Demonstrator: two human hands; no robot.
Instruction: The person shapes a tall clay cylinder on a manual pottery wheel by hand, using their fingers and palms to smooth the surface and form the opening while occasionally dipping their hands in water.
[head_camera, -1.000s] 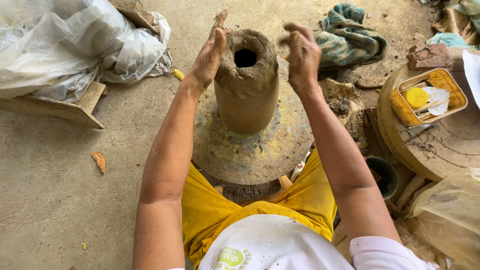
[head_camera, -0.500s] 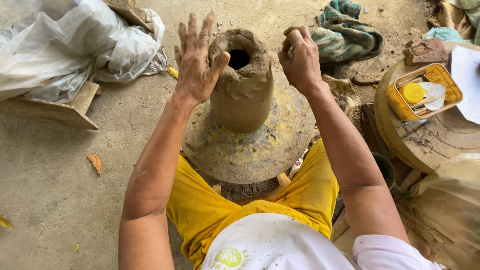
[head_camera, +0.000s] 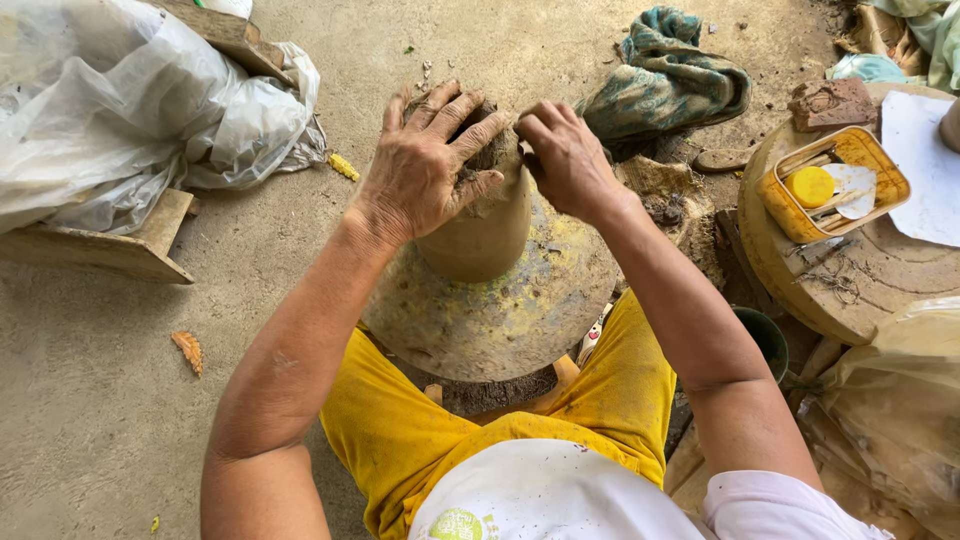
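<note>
The tall brown wet-clay cylinder (head_camera: 478, 225) stands on the round, clay-smeared turning disc (head_camera: 500, 310) between the knees. The left hand (head_camera: 425, 165) lies over its rim, fingers spread and bent onto the top; the right hand (head_camera: 565, 160) pinches a bit of clay at the edge. Press unevenly and I'd fear that soft wall buckles or leans. The mouth is covered, the far wall hidden too.

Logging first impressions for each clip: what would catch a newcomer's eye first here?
The two hands on the clay pot in the middle: the left hand spread over its top, the right hand pinching at the rim. The pot stands on a round wheel above yellow shorts. At right, a yellow tray of tools sits on a round board.
</note>
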